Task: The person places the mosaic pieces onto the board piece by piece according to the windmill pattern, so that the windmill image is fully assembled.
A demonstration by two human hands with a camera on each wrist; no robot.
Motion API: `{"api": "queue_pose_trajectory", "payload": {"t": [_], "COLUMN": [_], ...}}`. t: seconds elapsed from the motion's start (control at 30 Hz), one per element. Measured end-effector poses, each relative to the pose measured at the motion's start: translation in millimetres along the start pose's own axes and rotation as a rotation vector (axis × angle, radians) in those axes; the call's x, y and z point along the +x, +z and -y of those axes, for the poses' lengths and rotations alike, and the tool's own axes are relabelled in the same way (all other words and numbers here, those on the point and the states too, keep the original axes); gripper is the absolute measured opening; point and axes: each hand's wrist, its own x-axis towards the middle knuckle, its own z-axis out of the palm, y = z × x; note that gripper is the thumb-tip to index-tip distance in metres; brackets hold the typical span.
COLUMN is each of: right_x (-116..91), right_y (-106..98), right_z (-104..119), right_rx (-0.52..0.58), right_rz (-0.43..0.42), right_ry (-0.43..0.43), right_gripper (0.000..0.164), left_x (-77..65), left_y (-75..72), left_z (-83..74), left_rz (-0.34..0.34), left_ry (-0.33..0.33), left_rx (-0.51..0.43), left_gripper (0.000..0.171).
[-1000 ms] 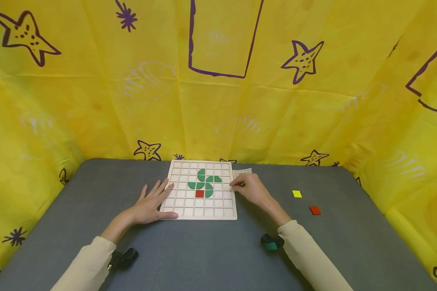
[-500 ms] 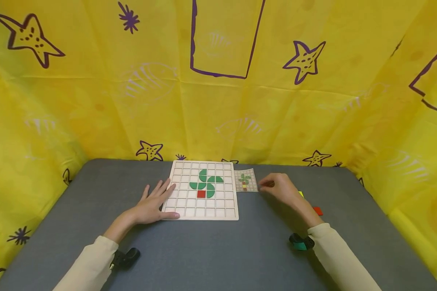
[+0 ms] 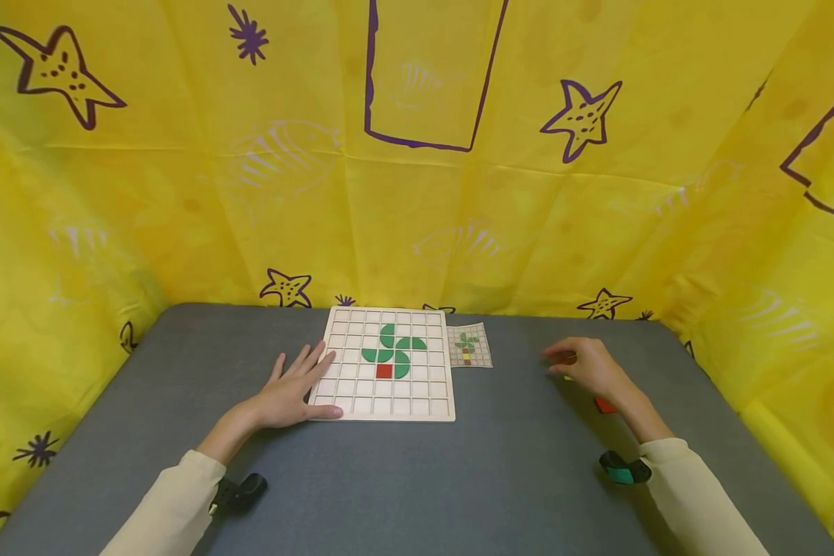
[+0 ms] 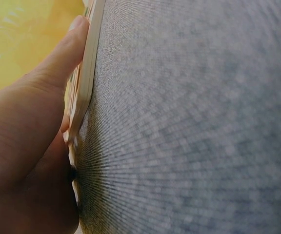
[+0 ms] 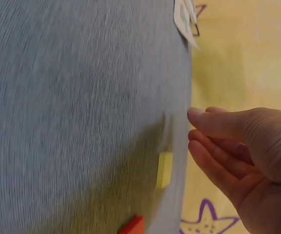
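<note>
My left hand (image 3: 286,395) rests with spread fingers on the left side of a white gridded board (image 3: 427,392). In the left wrist view its thumb (image 4: 65,58) lies along the board's edge. Several green quarter-circle pieces (image 3: 413,343) form a pinwheel on the board, with a red square tile (image 3: 384,371) below it. My right hand (image 3: 593,369) hovers over the table at the right, fingers loosely bent and holding nothing. Near it lies a yellow tile (image 5: 164,169), mostly hidden by the hand in the head view. A second red tile (image 3: 605,405) is partly behind the wrist.
A small pattern card (image 3: 483,357) with a printed green pinwheel lies against the board's right edge. The grey table (image 3: 389,486) is enclosed by a yellow cloth (image 3: 417,193) with drawn starfish.
My right hand has moved right from the board's right edge, past the card, to above the yellow tile. The pattern card is now uncovered. The left hand stays on the board.
</note>
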Motion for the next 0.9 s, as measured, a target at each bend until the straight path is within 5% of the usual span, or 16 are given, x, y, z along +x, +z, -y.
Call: {"api": "queue_pose_trajectory", "payload": {"t": [0.37, 0.9], "right_x": [-12, -9], "right_y": [-9, -15], "right_z": [-18, -9], "right_rx": [-0.140, -0.183], "right_rz": [0.086, 0.137], "right_ry": [0.007, 0.035], "right_gripper": [0.030, 0.027], "left_x": [-2.2, -1.8], "left_y": [-1.8, -1.8], "left_z": [-1.4, -2.3], "left_rz": [-0.002, 0.004], "left_ry": [0.000, -0.010], "left_rx": [-0.021, -0.008], "left_gripper": [0.103, 0.104]}}
